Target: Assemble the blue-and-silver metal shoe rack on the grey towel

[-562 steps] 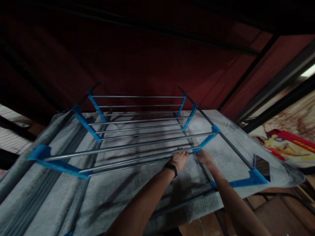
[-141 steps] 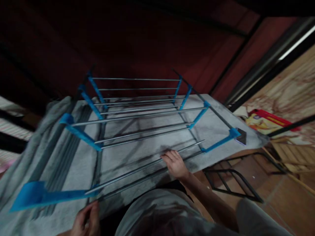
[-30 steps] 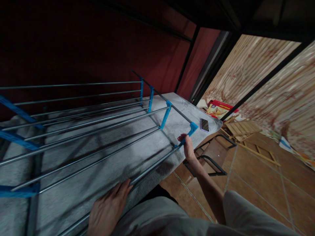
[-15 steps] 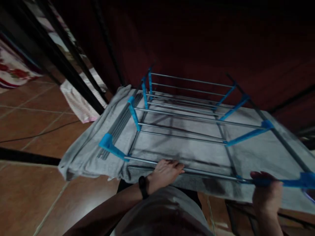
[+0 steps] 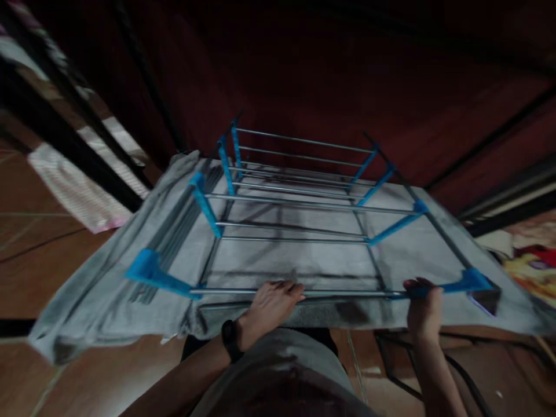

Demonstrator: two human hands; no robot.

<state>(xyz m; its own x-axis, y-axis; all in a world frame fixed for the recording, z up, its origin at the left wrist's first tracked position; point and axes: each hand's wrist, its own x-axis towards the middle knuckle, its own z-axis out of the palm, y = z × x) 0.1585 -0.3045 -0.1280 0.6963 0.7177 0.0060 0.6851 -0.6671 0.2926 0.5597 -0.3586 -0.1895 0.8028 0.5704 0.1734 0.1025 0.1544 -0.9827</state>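
Rod point(image 5: 347, 293) at the near side of the rack point(image 5: 304, 203) now seems to meet the left bracket point(image 5: 147, 271) and right bracket point(image 5: 464, 282); some seconds ago its right end was free, so this row looks joined. Left hand point(image 5: 273, 304) lies over the rod; whether it grips, I cannot tell. Right hand point(image 5: 423, 310) is closed around the right bracket. The rack rests on grey cloth point(image 5: 104, 307).

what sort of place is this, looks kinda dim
Probably a room in a home, though I can't be certain: a phone lies near the right end of the rack, a striped cloth shows at left, and the floor is tiled.
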